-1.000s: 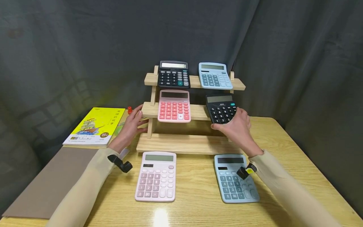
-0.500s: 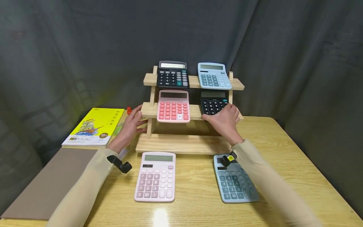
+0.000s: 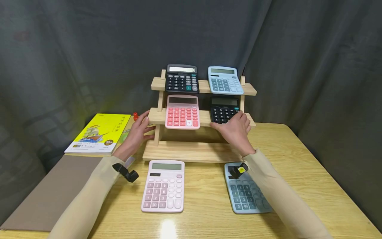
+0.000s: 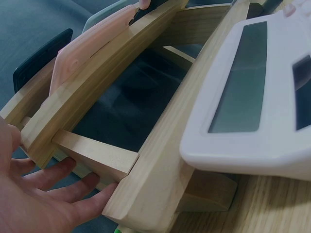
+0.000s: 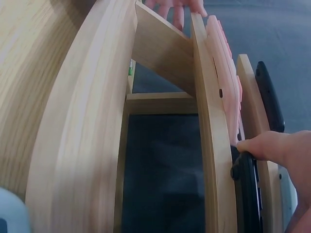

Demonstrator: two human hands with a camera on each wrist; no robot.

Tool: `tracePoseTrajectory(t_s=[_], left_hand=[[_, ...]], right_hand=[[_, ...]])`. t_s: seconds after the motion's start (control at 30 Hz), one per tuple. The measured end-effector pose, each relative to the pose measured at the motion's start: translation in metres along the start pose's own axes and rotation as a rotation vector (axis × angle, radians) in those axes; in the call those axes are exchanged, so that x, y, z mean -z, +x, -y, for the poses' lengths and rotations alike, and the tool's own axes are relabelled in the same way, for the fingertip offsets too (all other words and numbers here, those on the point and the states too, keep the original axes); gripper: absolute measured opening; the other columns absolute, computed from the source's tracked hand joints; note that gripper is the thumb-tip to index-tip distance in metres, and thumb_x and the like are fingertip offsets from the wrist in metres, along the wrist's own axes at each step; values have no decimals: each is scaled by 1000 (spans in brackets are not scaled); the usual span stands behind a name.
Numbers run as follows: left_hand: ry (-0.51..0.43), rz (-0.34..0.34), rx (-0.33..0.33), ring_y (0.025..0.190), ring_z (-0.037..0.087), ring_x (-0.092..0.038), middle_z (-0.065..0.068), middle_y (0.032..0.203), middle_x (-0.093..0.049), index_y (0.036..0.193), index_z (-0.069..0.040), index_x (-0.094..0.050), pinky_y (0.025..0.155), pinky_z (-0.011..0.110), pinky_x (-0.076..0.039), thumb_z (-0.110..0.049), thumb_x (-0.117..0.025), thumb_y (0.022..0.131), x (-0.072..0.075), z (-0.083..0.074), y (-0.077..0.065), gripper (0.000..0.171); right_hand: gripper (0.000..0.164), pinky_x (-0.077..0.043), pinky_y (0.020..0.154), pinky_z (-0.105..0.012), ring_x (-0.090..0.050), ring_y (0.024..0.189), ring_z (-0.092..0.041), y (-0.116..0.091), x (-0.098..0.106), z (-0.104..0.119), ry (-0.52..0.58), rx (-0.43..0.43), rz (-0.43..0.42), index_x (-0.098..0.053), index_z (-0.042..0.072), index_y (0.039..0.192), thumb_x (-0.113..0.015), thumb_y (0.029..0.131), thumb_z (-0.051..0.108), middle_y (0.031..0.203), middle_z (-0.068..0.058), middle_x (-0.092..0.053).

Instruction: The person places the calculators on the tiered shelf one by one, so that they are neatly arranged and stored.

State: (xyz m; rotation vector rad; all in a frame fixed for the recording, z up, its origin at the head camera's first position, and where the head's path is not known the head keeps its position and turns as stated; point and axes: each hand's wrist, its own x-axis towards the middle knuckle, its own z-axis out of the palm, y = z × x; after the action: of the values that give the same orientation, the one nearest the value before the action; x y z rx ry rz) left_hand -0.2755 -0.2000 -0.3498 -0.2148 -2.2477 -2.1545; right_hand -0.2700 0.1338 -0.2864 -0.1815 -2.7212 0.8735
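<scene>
A black calculator [image 3: 223, 111] leans on the right of the middle tier of the wooden stand [image 3: 191, 152]. My right hand [image 3: 237, 134] spans its lower end, thumb at the left corner and fingers by the right edge, covering some keys. In the right wrist view the thumb presses this dark calculator [image 5: 249, 194] close behind the shelf board. To its left on the same tier is a pink calculator [image 3: 182, 113]. My left hand [image 3: 135, 136] touches the stand's left end, and in the left wrist view its fingers [image 4: 73, 189] lie loosely extended along the side piece.
On the top tier stand another black calculator [image 3: 182, 79] and a light blue one [image 3: 225, 80]. A pale pink calculator [image 3: 163, 186] and a blue calculator [image 3: 246, 196], partly under my right forearm, lie in front. At left are a yellow book [image 3: 98, 132] and a brown board [image 3: 53, 192].
My right hand has carried the black calculator leftward and back onto the middle tier; it now sits slightly lower than half a second ago. The left hand keeps its place.
</scene>
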Motion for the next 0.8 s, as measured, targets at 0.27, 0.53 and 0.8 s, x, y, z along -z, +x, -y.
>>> tracePoseTrajectory(t_s=[0.27, 0.53, 0.8], left_hand=[[-9, 0, -3, 140, 42, -40, 19, 161, -30, 164, -23, -13, 109, 59, -39, -39, -34, 111, 0, 0, 0, 59], [-7, -1, -7, 140, 42, -41, 20, 160, -31, 164, -23, -14, 109, 60, -38, -39, -34, 111, -1, -1, 0, 59], [-8, 2, 0, 140, 41, -40, 19, 161, -30, 164, -23, -13, 109, 59, -38, -39, -33, 111, 0, -1, 0, 59]], right_hand=[[127, -13, 116, -59, -16, 141, -45, -13, 6, -4, 41, 61, -49, -11, -12, 154, -80, 76, 61, 155, -32, -17], [112, -24, 112, -56, -25, 136, -42, -62, 21, -3, 72, 202, -75, -24, -10, 151, -81, 79, 54, 151, -29, -30], [125, -33, 111, -59, -29, 142, -38, -133, -6, 8, 89, 209, 190, -21, -3, 157, -85, 70, 61, 159, -22, -23]])
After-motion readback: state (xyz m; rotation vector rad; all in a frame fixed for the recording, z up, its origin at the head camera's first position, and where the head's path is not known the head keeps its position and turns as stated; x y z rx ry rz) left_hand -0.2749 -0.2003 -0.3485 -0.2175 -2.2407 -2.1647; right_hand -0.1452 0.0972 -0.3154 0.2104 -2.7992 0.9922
